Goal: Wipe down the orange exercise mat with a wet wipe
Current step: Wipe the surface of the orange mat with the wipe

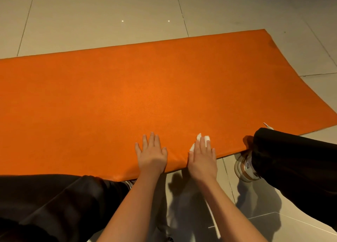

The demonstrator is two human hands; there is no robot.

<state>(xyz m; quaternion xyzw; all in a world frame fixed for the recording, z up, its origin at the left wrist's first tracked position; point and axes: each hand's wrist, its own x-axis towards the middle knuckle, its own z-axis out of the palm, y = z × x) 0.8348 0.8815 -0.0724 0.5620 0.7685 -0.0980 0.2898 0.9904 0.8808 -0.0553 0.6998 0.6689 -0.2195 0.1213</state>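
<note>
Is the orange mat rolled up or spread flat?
Spread flat: the mat lies unrolled on the tiled floor, with its far edge and right end visible.

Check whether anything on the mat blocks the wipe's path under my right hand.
Nothing visible does. The right hand presses the wet wipe on the mat; only the left hand rests beside it, on its left.

The mat (145, 96) lies flat on the floor (91, 13), running from the left edge across to the right. Both hands rest on its near edge, side by side and apart: the left hand (151, 156) to the left, the right hand (202, 159) to the right. The wipe (198, 137) lies under the right hand's fingers (201, 145), between them and the mat. The left leg (63, 196) lies before the mat's near edge at the left. The right leg (291, 168) stands at the right, its shoe (244, 167) on the floor just beside the mat.
</note>
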